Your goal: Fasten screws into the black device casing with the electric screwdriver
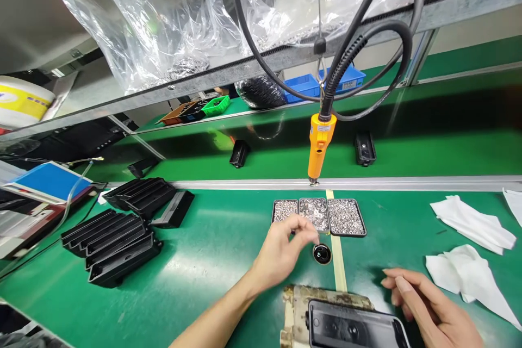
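The left hand (285, 250), fingertips pinched on something too small to tell, hovers just short of the screw trays (318, 216) toward the tabletop's far edge, nearer than the loosely curled right hand (428, 304).

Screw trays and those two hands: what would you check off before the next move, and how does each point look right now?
1. Three screw trays stocked: ok.
2. Left hand at the trays, fingertips pinched; whether it holds a screw: cannot tell.
3. Right hand beside the black part, fingers loose, holding nothing: ok.
4. Black part seated on its worn fixture: cannot tell, the picture's edge cuts it off.
5. Orange screwdriver hanging above the trays, untouched: ok.
6. Small round black piece lying loose by the trays: ok.
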